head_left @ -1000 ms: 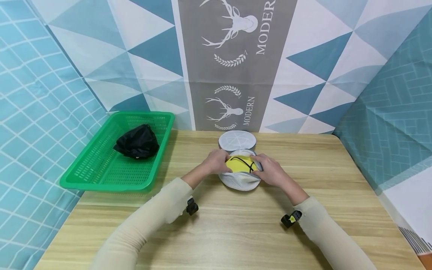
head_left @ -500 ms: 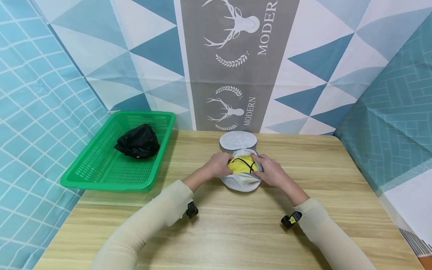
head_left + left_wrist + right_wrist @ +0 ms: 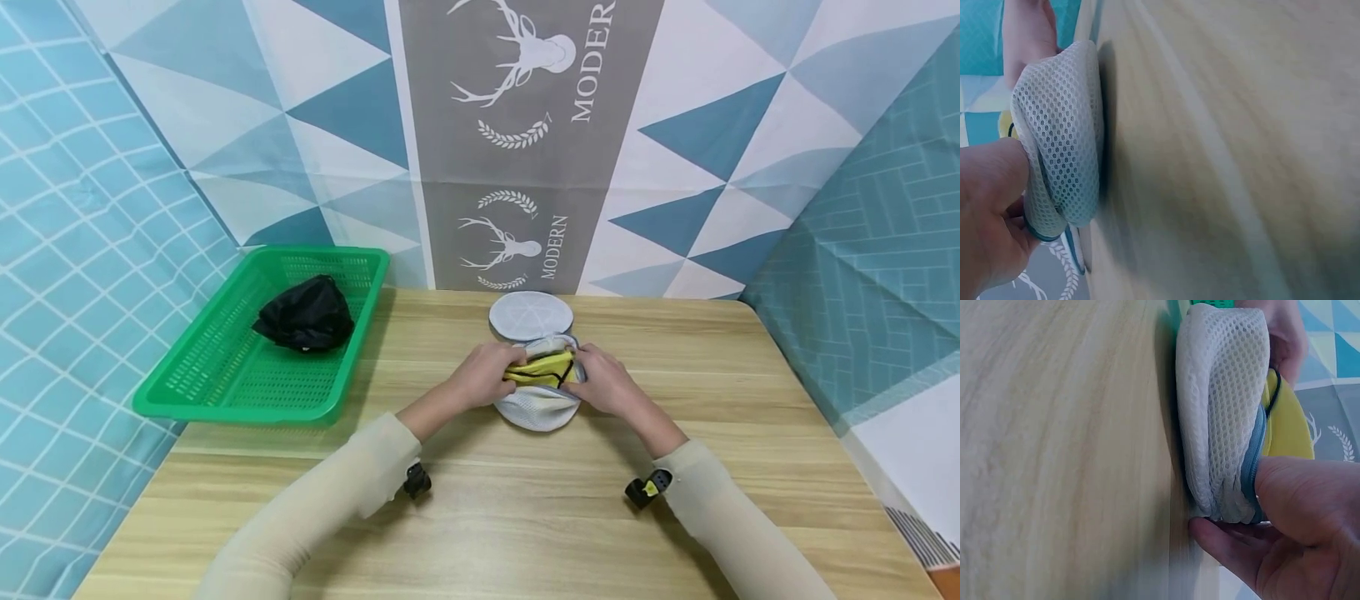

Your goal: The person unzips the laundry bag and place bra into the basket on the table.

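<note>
A white mesh laundry bag [image 3: 538, 410] with a grey-blue zip lies on the table, its mouth unzipped. Inside shows a yellow fabric piece [image 3: 551, 367] with a thin black cord or trim; its exact kind is unclear. My left hand [image 3: 486, 373] pinches the left end of the yellow fabric at the mouth, fingertips partly hidden by the bag. On the other side, my right hand [image 3: 606, 380] grips the bag's zipped rim, the thumb over the zip in the right wrist view and the fingers round the outside. Mesh [image 3: 1066, 134] bulges between both hands in the left wrist view.
Behind the bag stands a round white lid-like mesh piece [image 3: 531, 317] with a grey edge, close to the patterned wall. A green plastic basket [image 3: 243, 404] at the left holds a bunched black cloth item [image 3: 306, 315]. The wooden table [image 3: 517, 517] extends in front.
My left hand has shifted slightly toward me and curled further over the yellow fabric, which now looks folded and narrower. The right hand stays nearly still at the bag's rim.
</note>
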`<state>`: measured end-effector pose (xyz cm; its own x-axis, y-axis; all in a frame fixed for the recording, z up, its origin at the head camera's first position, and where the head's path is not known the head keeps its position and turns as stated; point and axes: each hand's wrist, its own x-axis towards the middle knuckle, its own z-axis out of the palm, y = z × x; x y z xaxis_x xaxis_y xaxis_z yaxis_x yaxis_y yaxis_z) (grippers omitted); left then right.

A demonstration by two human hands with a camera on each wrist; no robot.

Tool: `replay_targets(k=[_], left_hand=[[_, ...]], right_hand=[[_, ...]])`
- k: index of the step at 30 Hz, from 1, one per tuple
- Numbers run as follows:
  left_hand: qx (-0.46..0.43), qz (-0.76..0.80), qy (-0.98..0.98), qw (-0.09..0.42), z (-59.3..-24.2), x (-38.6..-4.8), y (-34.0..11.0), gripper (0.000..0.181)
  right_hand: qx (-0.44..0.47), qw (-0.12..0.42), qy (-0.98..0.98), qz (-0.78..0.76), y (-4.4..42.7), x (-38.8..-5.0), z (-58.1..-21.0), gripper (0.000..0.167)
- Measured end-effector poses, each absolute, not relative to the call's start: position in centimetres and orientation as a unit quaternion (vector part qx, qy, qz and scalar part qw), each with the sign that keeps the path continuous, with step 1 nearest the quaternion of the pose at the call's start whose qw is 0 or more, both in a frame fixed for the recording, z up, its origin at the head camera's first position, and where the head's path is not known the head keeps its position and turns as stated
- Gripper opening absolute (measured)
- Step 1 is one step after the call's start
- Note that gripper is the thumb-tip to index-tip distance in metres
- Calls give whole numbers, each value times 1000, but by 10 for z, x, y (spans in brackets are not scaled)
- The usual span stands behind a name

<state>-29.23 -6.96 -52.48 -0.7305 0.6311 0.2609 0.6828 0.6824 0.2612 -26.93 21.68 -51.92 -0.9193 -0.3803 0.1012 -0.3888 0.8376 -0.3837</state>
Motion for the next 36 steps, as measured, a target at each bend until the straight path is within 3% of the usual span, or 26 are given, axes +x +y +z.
replay_targets(k=[6,11,13,15,21,28,32,36], left_hand=[[-353,-209,-908,88,-514,-276,-75,24],[-313,-267,-908,78,-478,-247,-74,19],[-291,-290,-909,76,-487,-250,-75,18],[-269,-293,-915,68,-473,-240,-74,16],[-230,-334,-909,100,-495,-249,-75,13],[-165,-394,-894,135,-529,-283,-88,14],[-123,-435,-881,139,-532,-298,-94,18],[-141,-426,-886,119,-531,-302,-98,19]], right_hand=[[195,9,-959,204,215,-269,-517,63],[199,0,-957,209,216,-268,-514,65],[204,-2,-957,206,216,-267,-514,67],[206,-4,-957,202,217,-266,-515,70],[204,-10,-959,196,217,-265,-517,75],[221,3,-958,181,217,-263,-518,68],[226,6,-960,167,217,-261,-520,71],[225,9,-960,165,217,-260,-521,73]])
